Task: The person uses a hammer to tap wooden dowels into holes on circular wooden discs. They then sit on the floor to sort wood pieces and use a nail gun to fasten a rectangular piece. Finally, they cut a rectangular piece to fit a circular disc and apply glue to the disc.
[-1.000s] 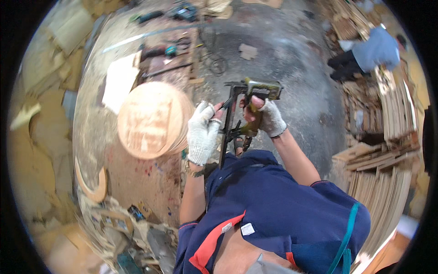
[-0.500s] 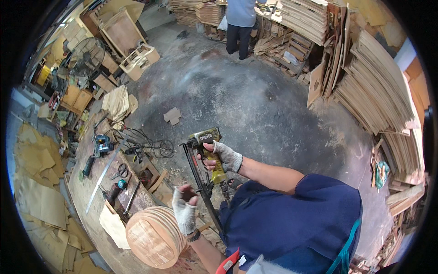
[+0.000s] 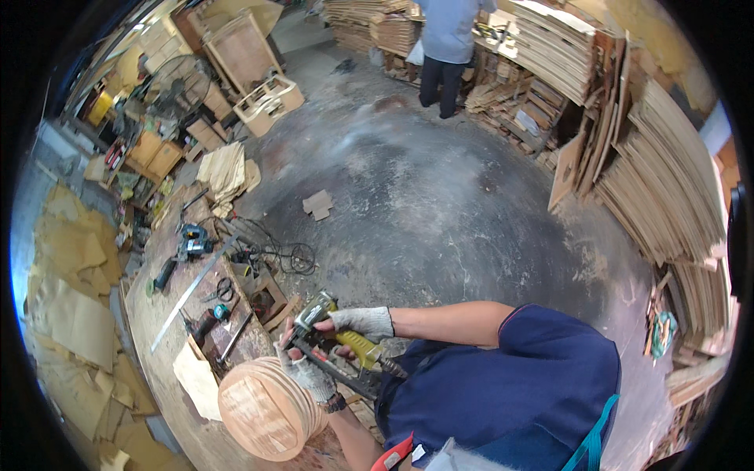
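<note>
A yellow-green nail gun [image 3: 314, 315] with a long black magazine lies tilted across both hands, in front of my navy shirt. My right hand [image 3: 361, 323], in a white fingerless glove, is closed round its handle. My left hand [image 3: 308, 373], gloved the same way with a watch at the wrist, grips the magazine near the nose; some of its fingers are hidden. A fitting shows at the handle's end. Just below my left hand, a round wooden piece with stacked rims [image 3: 263, 408] rests on the workbench [image 3: 177, 271].
On the bench lie a metal ruler [image 3: 192, 294], scissors [image 3: 225, 290], a cordless driver [image 3: 210, 322] and a blue power tool [image 3: 193, 243]. Cables [image 3: 294, 259] trail off its edge. Stacked curved plywood [image 3: 667, 177] stands at right. Another person [image 3: 446, 55] stands at the back.
The nail gun has gone from upright to tilted and come lower, toward the bench. My left hand, free before, has closed on its magazine. The view has shifted slightly.
</note>
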`<move>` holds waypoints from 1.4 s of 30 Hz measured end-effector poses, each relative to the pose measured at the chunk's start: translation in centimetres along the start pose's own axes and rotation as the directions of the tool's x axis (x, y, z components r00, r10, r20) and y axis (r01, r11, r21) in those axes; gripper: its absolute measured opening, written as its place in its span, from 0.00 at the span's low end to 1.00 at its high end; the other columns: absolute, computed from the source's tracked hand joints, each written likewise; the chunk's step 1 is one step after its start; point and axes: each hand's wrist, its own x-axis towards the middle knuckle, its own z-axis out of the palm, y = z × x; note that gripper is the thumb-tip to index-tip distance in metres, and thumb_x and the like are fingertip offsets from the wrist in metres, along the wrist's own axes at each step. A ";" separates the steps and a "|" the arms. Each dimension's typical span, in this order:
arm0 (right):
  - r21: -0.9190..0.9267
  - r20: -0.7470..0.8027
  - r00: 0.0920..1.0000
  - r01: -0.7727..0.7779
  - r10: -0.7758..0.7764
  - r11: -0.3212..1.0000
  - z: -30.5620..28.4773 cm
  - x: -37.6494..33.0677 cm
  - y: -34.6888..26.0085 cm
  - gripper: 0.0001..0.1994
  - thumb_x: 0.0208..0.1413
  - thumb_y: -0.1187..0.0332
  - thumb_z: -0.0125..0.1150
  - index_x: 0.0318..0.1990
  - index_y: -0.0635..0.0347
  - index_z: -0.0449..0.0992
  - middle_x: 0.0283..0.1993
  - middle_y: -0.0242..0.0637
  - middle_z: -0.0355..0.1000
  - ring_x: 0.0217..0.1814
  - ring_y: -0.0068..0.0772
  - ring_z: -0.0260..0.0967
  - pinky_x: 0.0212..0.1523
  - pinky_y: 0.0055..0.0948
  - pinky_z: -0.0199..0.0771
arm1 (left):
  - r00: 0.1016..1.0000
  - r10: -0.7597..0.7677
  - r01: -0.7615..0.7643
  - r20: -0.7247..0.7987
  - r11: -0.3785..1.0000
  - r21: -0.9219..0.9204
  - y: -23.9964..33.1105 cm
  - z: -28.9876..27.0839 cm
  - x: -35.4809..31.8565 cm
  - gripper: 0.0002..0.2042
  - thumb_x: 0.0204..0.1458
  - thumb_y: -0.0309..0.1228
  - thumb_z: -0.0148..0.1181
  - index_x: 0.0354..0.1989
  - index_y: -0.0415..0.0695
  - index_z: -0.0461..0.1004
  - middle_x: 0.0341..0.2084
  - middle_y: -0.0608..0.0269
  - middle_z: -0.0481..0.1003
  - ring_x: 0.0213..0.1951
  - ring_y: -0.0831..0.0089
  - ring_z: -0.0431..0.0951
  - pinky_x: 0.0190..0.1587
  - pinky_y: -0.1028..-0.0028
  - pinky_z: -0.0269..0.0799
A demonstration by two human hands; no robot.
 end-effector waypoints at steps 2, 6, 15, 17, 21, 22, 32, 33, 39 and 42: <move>-0.206 -0.001 0.993 -0.115 0.118 0.972 1.4 0.6 0.7 0.25 0.61 0.46 0.64 0.52 0.59 0.73 0.36 0.35 0.76 0.21 0.24 0.72 0.21 0.27 0.77 | 0.988 0.007 -0.007 -0.157 1.000 0.000 0.3 -2.1 -1.7 0.27 0.62 0.54 0.58 0.54 0.39 0.72 0.63 0.46 0.69 0.61 0.60 0.71 0.65 0.57 0.65; -0.786 -0.245 0.959 -0.109 -0.144 0.608 4.7 1.1 3.6 0.26 0.58 0.43 0.67 0.46 0.58 0.72 0.40 0.37 0.73 0.43 0.28 0.69 0.44 0.29 0.69 | 0.848 0.303 -0.060 -0.434 0.869 0.490 3.4 -5.1 -6.4 0.25 0.65 0.49 0.55 0.52 0.34 0.73 0.58 0.47 0.74 0.56 0.60 0.74 0.61 0.61 0.69; -0.997 -0.033 0.977 -0.048 0.209 0.064 7.4 4.5 5.7 0.26 0.46 0.46 0.76 0.38 0.59 0.76 0.40 0.45 0.71 0.40 0.42 0.73 0.40 0.38 0.72 | 0.635 0.609 0.136 -0.476 0.518 0.844 7.6 -6.0 -11.3 0.13 0.54 0.24 0.68 0.46 0.31 0.78 0.46 0.47 0.82 0.50 0.57 0.82 0.54 0.64 0.76; -0.994 -0.078 0.949 -0.098 0.304 0.052 8.0 5.8 5.9 0.26 0.46 0.47 0.77 0.41 0.61 0.81 0.41 0.46 0.72 0.42 0.41 0.74 0.43 0.38 0.73 | 0.608 0.627 0.192 -0.487 0.479 0.856 7.9 -6.5 -11.7 0.11 0.53 0.23 0.68 0.43 0.32 0.79 0.43 0.46 0.82 0.49 0.52 0.83 0.53 0.63 0.76; -0.990 -0.140 0.909 -0.137 0.392 -0.035 9.3 8.6 6.6 0.27 0.47 0.48 0.77 0.46 0.61 0.83 0.44 0.44 0.73 0.46 0.41 0.75 0.47 0.37 0.74 | 0.541 0.706 0.133 -0.458 0.465 0.875 7.7 -9.2 -12.4 0.11 0.51 0.24 0.70 0.41 0.32 0.80 0.41 0.45 0.83 0.47 0.51 0.84 0.52 0.62 0.77; -0.990 -0.138 0.917 -0.114 0.375 -0.085 9.8 9.4 7.3 0.27 0.48 0.48 0.77 0.47 0.61 0.83 0.45 0.44 0.73 0.48 0.40 0.75 0.47 0.35 0.74 | 0.561 0.691 0.140 -0.456 0.464 0.875 8.7 -10.1 -12.3 0.08 0.54 0.21 0.65 0.42 0.32 0.79 0.43 0.45 0.83 0.49 0.57 0.84 0.55 0.63 0.75; -0.875 -0.185 0.794 -0.402 0.579 0.272 14.2 22.3 8.0 0.34 0.53 0.43 0.71 0.50 0.66 0.70 0.34 0.39 0.76 0.32 0.30 0.78 0.33 0.28 0.79 | 0.566 0.462 -0.326 -0.683 0.886 0.330 11.3 -18.2 -10.1 0.12 0.56 0.26 0.67 0.46 0.33 0.80 0.49 0.46 0.81 0.58 0.58 0.78 0.59 0.65 0.73; -0.755 -0.250 0.762 -0.540 0.598 0.373 15.0 23.0 8.5 0.30 0.53 0.47 0.73 0.48 0.64 0.71 0.28 0.37 0.75 0.23 0.31 0.75 0.26 0.28 0.78 | 0.591 0.444 -0.369 -0.673 0.891 0.264 11.6 -18.6 -9.5 0.13 0.56 0.26 0.67 0.47 0.34 0.80 0.50 0.46 0.80 0.59 0.58 0.77 0.59 0.65 0.73; -0.986 -0.146 0.948 -0.162 0.282 0.033 18.3 30.2 7.1 0.16 0.55 0.66 0.71 0.49 0.62 0.77 0.29 0.37 0.77 0.25 0.32 0.75 0.26 0.31 0.76 | 0.551 0.449 0.459 -0.703 0.541 0.705 7.3 -24.2 -8.5 0.34 0.55 0.46 0.65 0.66 0.39 0.67 0.67 0.46 0.65 0.70 0.54 0.61 0.71 0.57 0.56; -0.701 0.314 0.916 0.401 0.249 -0.590 16.2 34.9 5.5 0.21 0.53 0.61 0.70 0.53 0.58 0.78 0.41 0.47 0.80 0.44 0.55 0.79 0.47 0.42 0.78 | 0.607 0.289 0.762 -0.740 0.051 0.645 6.1 -23.2 -7.0 0.40 0.53 0.57 0.61 0.70 0.44 0.63 0.71 0.48 0.59 0.75 0.51 0.52 0.75 0.52 0.44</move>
